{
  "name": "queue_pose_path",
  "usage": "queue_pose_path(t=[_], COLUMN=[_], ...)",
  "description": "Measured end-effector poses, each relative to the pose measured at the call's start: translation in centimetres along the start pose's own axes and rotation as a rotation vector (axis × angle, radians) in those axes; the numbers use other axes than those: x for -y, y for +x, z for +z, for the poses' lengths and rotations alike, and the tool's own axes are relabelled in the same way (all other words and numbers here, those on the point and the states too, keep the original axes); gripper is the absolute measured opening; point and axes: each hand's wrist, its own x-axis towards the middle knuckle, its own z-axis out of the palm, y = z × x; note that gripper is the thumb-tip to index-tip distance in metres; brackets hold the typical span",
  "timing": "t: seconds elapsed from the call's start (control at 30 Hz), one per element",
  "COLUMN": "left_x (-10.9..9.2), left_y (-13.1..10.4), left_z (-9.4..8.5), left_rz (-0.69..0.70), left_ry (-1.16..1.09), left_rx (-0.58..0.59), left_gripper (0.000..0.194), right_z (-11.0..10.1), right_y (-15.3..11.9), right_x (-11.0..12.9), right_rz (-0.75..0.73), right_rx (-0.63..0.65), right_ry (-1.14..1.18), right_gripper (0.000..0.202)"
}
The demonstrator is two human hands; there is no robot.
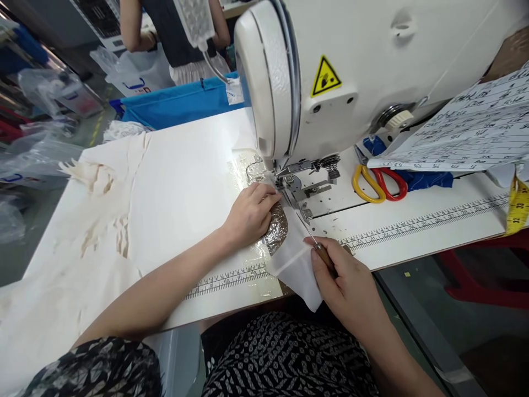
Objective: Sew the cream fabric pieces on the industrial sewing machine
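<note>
Beside the needle area of the white sewing machine (pixel 268 88), my left hand (pixel 250 214) presses on a piece of thin white fabric (pixel 294 229), its bent fingers closed at the fabric's edge. My right hand (pixel 347 281) is wrapped round the wooden handle of an awl (pixel 323 258). The awl's thin metal shaft slants up and left over the fabric, toward the presser foot (pixel 283 179). Under the left hand lies a shiny brown patch (pixel 278 229), surrounded by clear tape on the table. The fabric's lower corner hangs at the table's front edge.
Yellow- and red-handled scissors (pixel 380 184) lie right of the needle, by handwritten sheets (pixel 458 129). A yellow tape measure (pixel 517 207) hangs far right. Cream fabric (pixel 61 248) spreads across the left. Behind the table are a blue cloth bin (pixel 169 105) and another person (pixel 165 33).
</note>
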Motion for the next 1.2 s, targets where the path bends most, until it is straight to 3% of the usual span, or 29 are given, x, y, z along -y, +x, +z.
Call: queue_pose_path(t=[0.23, 0.7, 0.83, 1.03, 1.13, 1.2], left_x=[-0.6, -0.4, -0.7, -1.3, -0.7, 0.2], left_y=[-0.1, 0.2, 0.6, 2.5, 2.5, 2.0], left_z=[-0.4, -0.3, -0.4, 0.5, 1.3, 1.7], left_rz=[0.025, -0.055, -0.068, -0.104, -0.168, -0.231], left_ry=[-0.016, 0.049, 0.040, 0.219, 0.210, 0.114], left_rx=[0.103, 0.145, 0.168, 0.312, 0.244, 0.152], left_gripper=[0.031, 0.036, 0.035, 0.027, 0.027, 0.025], right_z=[0.3, 0.9, 1.1, 1.4, 1.2, 1.0], right_y=[0.6, 1.8, 1.8, 1.3, 0.8, 0.6], right_x=[-0.1, 0.2, 0.8, 2.7, 3.2, 2.7], right_rz=[-0.037, -0.103, -0.188, -0.365, -0.408, -0.318], right_rx=[-0.002, 0.010, -0.040, -0.034, -0.018, -0.030], right_ry=[-0.053, -0.091, -0.035, -0.008, -0.058, -0.112], right_gripper=[0.025, 0.028, 0.029, 0.031, 0.031, 0.030])
